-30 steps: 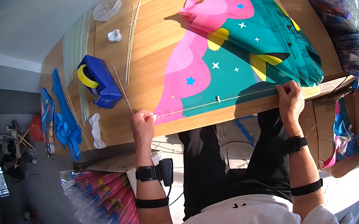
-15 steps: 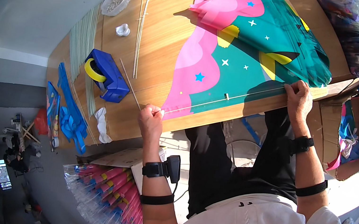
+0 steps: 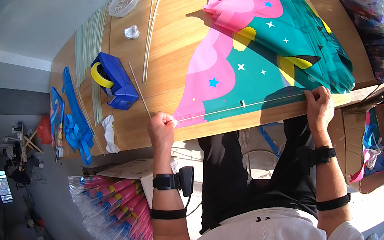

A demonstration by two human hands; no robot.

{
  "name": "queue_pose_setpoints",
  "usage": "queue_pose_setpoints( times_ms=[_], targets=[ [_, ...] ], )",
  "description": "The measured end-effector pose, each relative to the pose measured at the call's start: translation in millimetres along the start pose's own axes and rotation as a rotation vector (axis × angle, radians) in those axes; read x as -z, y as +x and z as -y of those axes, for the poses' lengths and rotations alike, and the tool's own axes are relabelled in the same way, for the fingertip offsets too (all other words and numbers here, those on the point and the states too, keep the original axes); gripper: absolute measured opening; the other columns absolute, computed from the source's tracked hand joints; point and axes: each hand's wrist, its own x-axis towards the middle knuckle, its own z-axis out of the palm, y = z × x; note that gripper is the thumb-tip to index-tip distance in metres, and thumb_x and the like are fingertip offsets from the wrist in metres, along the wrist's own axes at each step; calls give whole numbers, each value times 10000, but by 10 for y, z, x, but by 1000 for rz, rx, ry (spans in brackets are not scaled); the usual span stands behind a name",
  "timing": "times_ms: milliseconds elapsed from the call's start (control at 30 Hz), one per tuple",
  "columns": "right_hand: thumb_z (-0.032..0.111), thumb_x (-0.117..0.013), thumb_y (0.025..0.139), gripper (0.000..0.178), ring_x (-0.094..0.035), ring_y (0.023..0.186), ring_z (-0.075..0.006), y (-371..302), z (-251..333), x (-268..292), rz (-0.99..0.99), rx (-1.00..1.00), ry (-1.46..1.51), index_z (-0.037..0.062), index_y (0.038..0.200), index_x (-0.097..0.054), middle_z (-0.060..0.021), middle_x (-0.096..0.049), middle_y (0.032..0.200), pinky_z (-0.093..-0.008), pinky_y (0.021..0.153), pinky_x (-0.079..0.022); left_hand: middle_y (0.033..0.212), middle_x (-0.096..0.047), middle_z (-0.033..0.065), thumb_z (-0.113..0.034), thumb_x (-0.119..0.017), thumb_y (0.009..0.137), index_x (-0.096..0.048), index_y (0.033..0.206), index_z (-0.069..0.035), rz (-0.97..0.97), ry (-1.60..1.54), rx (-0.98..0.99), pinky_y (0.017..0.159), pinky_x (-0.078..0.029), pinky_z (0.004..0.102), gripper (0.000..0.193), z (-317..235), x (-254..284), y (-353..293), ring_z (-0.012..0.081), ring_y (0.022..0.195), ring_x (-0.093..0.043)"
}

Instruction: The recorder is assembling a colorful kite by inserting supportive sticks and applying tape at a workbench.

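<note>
A pink and teal kite sail [image 3: 260, 55] with stars lies spread on the wooden table [image 3: 177, 30]. A thin white rod [image 3: 241, 104] runs along the sail's near edge. My left hand [image 3: 162, 130] pinches the rod's left end at the table's front edge. The right end is pinched by my right hand [image 3: 320, 107], beside the sail's teal corner.
A blue tape dispenser [image 3: 114, 80] with a yellow roll stands left of the sail. Loose thin sticks [image 3: 149, 35], a small clear tub [image 3: 124, 1] and blue ribbon pieces [image 3: 73, 122] lie on the table. Bagged kites [image 3: 122, 210] sit below; a cardboard box [image 3: 377, 147] stands right.
Both hands stay on the rod's ends. The view has shifted a little, so the table and sail sit slightly further right and higher in the picture.
</note>
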Motion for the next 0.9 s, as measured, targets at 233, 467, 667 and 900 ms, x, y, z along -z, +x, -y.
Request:
queue_pose_setpoints(
  times_ms=[233,467,667,900],
  targets=[
    [250,-677,760,226,-554,772,-269,3,3,0,7,-10,-1,62,714,-559,-71,-546,776,-385,663,-436,637,-606,78,74,-618,679,-566,696,14,-31,-50,11,573,-465,270,80,21,-19,-2,135,587,-571],
    [246,-679,757,224,-561,781,-281,3,3,6,-6,-8,-9,62,716,-558,-77,-550,780,-390,668,-439,645,-615,85,68,-660,665,-571,700,16,-24,39,67,573,-469,274,110,-138,-3,-18,138,593,-582],
    [237,-682,746,223,-565,796,-296,25,-12,-8,-8,5,-28,60,714,-550,-88,-554,787,-399,670,-442,644,-607,74,54,-712,640,-571,710,16,23,-18,52,555,-472,265,162,56,5,88,129,587,-579],
    [245,-686,739,234,-569,803,-310,63,7,19,29,-1,-71,59,716,-545,-96,-556,797,-402,672,-449,652,-569,59,26,-757,613,-547,741,15,138,147,92,466,-430,272,246,155,59,273,126,531,-533]
  ],
)
